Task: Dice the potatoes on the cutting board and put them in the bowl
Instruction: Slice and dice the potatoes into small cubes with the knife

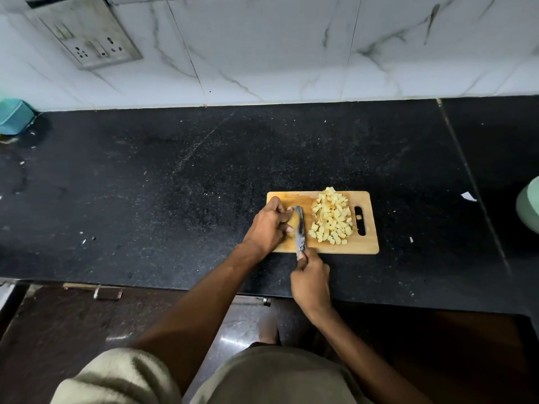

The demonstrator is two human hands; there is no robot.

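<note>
many potato cubes (331, 218) heap on the cutting board (369, 246); my left hand (269, 225) grips a potato piece (293, 221), right hand (310, 277) grips the knife (299, 231), blade pointing away from me.

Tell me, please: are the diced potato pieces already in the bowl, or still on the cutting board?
Still on the board: the diced pieces lie heaped on the right half of the cutting board.

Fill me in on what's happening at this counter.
A person is dicing potato on a wooden cutting board set on a black counter. The left hand holds down the remaining potato piece, while the right hand has its grip on a knife whose blade rests against that piece. A pile of diced potato sits on the board's right half, beside the handle slot. None has gone anywhere yet; a pale green object at the right edge may be the bowl.
</note>
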